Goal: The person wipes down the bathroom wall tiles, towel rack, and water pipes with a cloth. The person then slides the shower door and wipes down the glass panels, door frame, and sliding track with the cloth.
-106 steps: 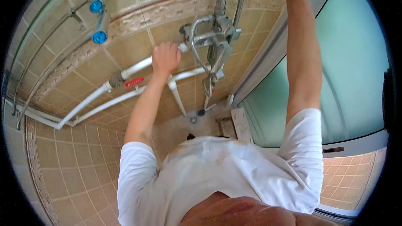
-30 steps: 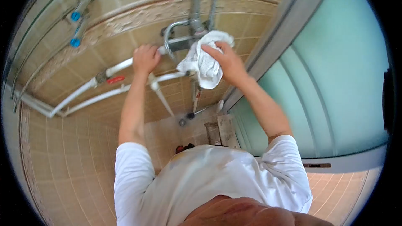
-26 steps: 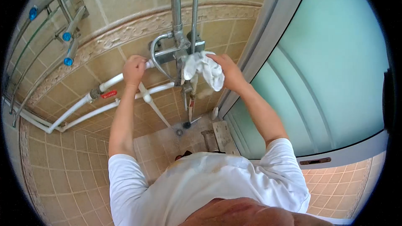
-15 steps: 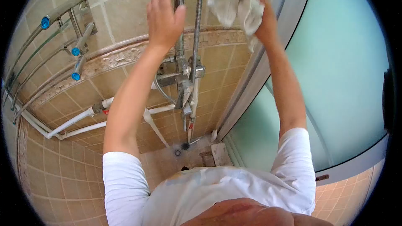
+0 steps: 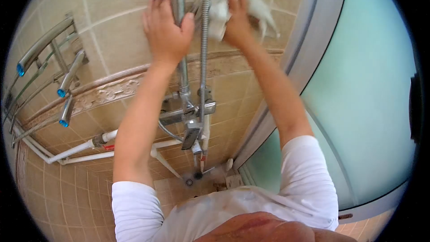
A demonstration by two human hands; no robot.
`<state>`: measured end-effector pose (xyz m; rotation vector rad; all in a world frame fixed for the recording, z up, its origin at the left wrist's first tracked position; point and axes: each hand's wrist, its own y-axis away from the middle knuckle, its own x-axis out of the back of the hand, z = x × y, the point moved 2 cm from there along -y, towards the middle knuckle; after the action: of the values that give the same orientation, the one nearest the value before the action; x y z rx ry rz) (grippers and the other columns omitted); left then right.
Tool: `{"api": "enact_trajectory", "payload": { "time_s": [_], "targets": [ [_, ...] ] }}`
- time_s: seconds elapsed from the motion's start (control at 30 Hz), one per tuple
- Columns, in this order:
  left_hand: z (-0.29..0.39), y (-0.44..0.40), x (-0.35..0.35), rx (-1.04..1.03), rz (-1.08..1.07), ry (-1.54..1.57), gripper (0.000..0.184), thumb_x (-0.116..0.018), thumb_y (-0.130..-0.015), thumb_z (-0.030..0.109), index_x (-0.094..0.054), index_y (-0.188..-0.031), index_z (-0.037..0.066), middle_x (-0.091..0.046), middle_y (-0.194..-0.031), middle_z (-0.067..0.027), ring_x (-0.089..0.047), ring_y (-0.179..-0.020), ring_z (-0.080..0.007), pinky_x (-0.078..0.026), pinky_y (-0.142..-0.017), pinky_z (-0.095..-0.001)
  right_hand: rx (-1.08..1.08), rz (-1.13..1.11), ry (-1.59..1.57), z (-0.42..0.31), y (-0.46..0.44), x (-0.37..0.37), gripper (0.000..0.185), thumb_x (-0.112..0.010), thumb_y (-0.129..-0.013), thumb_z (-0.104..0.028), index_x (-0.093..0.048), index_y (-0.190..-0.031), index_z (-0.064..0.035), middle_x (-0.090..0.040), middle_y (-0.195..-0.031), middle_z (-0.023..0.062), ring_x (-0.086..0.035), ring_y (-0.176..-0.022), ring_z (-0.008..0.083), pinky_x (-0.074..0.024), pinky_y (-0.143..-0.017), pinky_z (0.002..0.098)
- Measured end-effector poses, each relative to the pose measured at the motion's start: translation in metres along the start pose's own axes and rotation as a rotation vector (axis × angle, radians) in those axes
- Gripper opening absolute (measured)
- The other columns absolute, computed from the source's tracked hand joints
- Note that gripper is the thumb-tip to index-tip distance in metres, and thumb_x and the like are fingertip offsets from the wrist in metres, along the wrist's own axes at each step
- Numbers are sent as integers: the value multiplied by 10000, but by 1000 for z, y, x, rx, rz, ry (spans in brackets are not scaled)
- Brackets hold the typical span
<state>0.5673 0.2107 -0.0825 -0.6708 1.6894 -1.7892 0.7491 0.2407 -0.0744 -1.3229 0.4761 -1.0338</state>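
Note:
My left hand [image 5: 166,36] lies flat on the beige wall tiles, fingers stretched out and thumb spread, close beside the chrome shower pipe [image 5: 178,2]. With my right hand [image 5: 238,24] I hold a white cloth [image 5: 219,12] against the tiles, on the other side of the pipe. Two fingers show on top of the cloth, and its edges are smeared by motion. Between my hands a metal shower hose [image 5: 204,49] runs down in front of the wall. Below it sits the chrome shower mixer [image 5: 191,113].
At left, a chrome towel rack [image 5: 45,47] with blue-ended bars juts from the wall. White pipes [image 5: 83,151] run low along it. A frosted glass door [image 5: 358,89] in a grey frame [image 5: 309,40] stands at right. A floor drain [image 5: 189,182] lies below.
My right hand has moved left with the cloth, from near the door frame to beside the hose, and now presses it on the tiles. My view has shifted upward.

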Motion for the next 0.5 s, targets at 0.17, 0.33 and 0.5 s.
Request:
{"api": "enact_trajectory", "payload": {
  "time_s": [0.17,0.33,0.5],
  "targets": [
    [-1,-1,4,-72,14,-62,563,-587,-785,322,-453,-1198,-36,-475,-1250,-229,-387,-1221,-397,-255,-1014,-539,-68,-251,-102,-47,137,-12,642,-594,-720,-45,-473,-1289,-317,-209,-1457,137,-107,-1331,467,-193,-1078,543],
    [-4,-3,5,-116,22,-69,537,-591,-790,305,-470,-1183,-40,-502,-1213,-230,-420,-1187,-396,-303,-998,-488,107,-457,-3,-11,141,10,649,-596,-746,-58,-437,-1330,-295,-246,-1438,154,-154,-1338,423,-198,-1083,498],
    [-7,-6,8,-51,-79,-77,531,-591,-799,299,-469,-1190,-38,-500,-1203,-246,-426,-1178,-396,-320,-989,-462,-4,-190,33,51,12,65,521,-561,-806,-172,-419,-1305,-223,-344,-1344,128,-301,-1233,358,-281,-1020,453]
  ]
}}
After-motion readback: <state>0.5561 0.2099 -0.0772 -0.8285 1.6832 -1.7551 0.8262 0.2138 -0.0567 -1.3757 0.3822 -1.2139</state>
